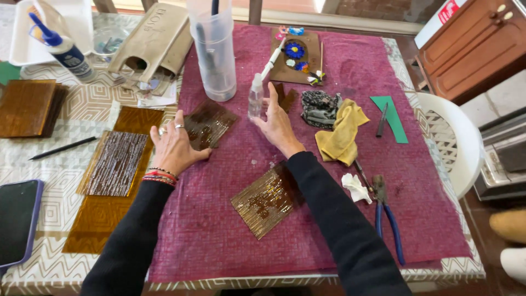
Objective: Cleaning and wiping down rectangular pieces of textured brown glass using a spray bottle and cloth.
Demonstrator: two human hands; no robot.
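Observation:
My left hand (174,143), with rings and bead bracelets, rests with fingers spread on the edge of a brown textured glass piece (211,123) on the maroon mat (219,235). My right hand (278,125) is open beside a small clear spray bottle (255,96), fingers up, close to the bottle; whether it touches is unclear. A second brown ribbed glass piece (268,200) lies on the mat under my right forearm.
A tall clear plastic container (215,49) stands behind the bottle. Amber glass sheets (118,159) lie left, with a pencil (63,148) and phone (17,222). Yellow cloth (342,134), blue-handled pliers (386,216), green paper (392,118) and a flower mosaic board (296,55) lie right.

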